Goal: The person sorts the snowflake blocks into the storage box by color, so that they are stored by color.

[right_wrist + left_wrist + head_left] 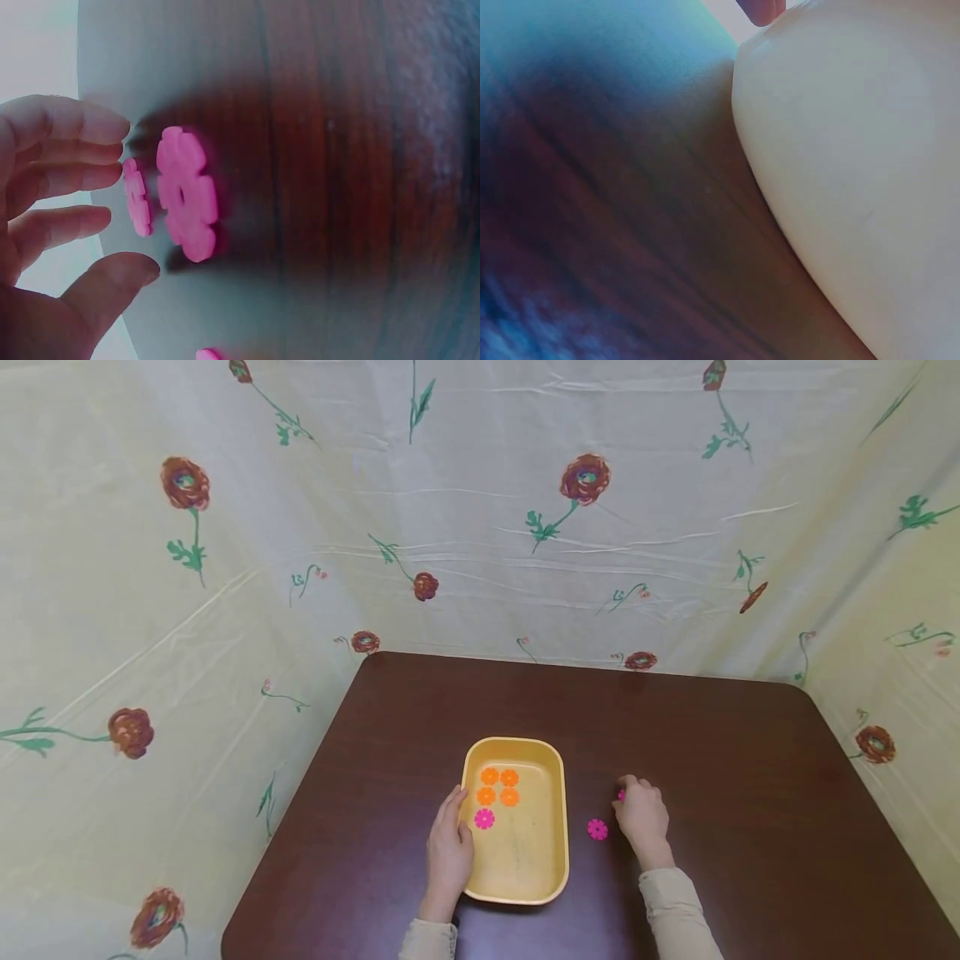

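Landmark: shallow yellow rectangular plastic tray with rounded corners, sitting on the dark brown wooden counter.

Nearest the viewer, two beige sleeves enter from the bottom edge. The left hand rests against the tray's left outer wall, fingers straight and close together, pointing away from the person; it holds nothing. In the left wrist view only a fingertip shows above the tray's pale wall.

The right hand lies on the counter to the right of the tray, fingers loosely curled with the tips down. In the right wrist view the fingers are spread beside two pink flower-shaped plastic discs, just short of them or barely touching; cannot tell which. One more pink flower disc lies on the counter between the tray and the right hand.

Inside the tray, toward its left side, a single pink flower disc lies flat. Just beyond it, four orange flower-shaped discs sit in a two-by-two block near the tray's far end.

Behind the counter hangs a cream plastic sheet with red flower print.
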The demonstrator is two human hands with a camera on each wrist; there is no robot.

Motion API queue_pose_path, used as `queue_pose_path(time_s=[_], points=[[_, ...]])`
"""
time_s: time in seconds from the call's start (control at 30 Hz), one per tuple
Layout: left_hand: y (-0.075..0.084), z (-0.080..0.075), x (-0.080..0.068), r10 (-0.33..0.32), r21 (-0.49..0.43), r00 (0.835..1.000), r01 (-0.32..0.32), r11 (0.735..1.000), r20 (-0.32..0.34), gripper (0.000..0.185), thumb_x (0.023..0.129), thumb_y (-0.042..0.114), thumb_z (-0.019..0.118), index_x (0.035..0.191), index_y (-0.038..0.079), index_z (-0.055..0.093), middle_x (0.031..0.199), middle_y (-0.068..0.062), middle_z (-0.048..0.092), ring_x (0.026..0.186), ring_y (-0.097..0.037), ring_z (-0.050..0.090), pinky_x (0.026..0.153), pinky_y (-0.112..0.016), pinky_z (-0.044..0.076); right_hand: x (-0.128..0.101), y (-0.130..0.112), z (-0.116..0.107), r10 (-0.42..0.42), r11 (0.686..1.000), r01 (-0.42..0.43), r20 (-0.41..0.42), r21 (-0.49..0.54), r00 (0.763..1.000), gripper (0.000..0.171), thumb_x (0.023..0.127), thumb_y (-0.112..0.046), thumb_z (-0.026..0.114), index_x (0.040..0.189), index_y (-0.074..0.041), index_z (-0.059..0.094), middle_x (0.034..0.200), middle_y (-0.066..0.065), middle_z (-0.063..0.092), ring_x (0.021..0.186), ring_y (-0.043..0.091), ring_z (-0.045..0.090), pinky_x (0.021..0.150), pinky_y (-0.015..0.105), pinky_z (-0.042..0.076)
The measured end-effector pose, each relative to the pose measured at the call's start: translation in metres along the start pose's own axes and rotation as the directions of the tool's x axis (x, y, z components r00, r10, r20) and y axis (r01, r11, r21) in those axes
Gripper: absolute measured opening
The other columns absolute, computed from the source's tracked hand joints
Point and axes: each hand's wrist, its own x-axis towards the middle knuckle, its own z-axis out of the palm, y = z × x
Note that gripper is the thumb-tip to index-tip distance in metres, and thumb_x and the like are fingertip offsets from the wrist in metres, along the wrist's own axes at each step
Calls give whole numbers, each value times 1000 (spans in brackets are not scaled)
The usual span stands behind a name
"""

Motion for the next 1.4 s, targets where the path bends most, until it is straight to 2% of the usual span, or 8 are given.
queue_pose_path(time_s=[0.33, 0.57, 0.7, 0.97, 1.17, 1.4], points=[[0, 0, 0, 9, 9, 1000, -9, 1000, -7, 49, 76, -15, 53, 121, 2, 56, 128, -12, 54, 114, -31, 52, 87, -47, 44, 4, 10, 2, -13, 1000, 13, -35, 6, 999, 40, 75, -4, 68, 113, 1, 57, 101, 25, 57, 91, 42, 54, 73, 54, 48], [-1, 1, 1, 18, 7, 1000, -18, 1000, -9, 49, 76, -15, 53, 121, 2, 56, 128, -12, 54, 114, -31, 51, 88, -47, 44, 9, 14, -4, -31, 999, 30, 32, 14, 999, 42, 76, -4, 66, 117, 2, 55, 104, 27, 55, 95, 45, 50, 75, 55, 47], [0, 1, 1, 13, 2, 1000, -13, 1000, -7, 49, 76, -15, 53, 121, 3, 56, 128, -11, 54, 115, -31, 51, 88, -46, 44, 10, 14, -7, -34, 999, 33, 55, 24, 998, 40, 76, -5, 67, 113, 3, 55, 104, 27, 53, 96, 45, 48, 77, 56, 45], [0, 0, 1, 9, 6, 1000, -9, 1000, -5, 48, 76, -15, 54, 121, 2, 56, 128, -12, 53, 114, -31, 52, 89, -47, 44, 8, 14, -7, -38, 993, 33, 46, 112, 998, 27, 74, 0, 67, 101, 5, 62, 96, 23, 49, 77, 37, 55, 76, 49, 47], [1, -1, 1, 0, 13, 1000, 0, 1000, 2, 48, 77, -14, 54, 122, 2, 55, 129, -11, 53, 115, -31, 51, 90, -46, 43, 11, 14, -7, -38, 987, 40, -21, 156, 999, 18, 77, -2, 66, 94, 1, 64, 86, 19, 58, 70, 31, 55, 68, 45, 49], [0, 0, 0, -1, 16, 1000, 1, 1000, 3, 47, 77, -14, 54, 122, 2, 55, 128, -11, 53, 114, -31, 52, 90, -46, 43, 19, -4, -14, -66, 971, 85, -89, 225, 994, 11, 78, -4, 67, 89, -1, 67, 71, 9, 65, 61, 20, 54, 56, 32, 44]])
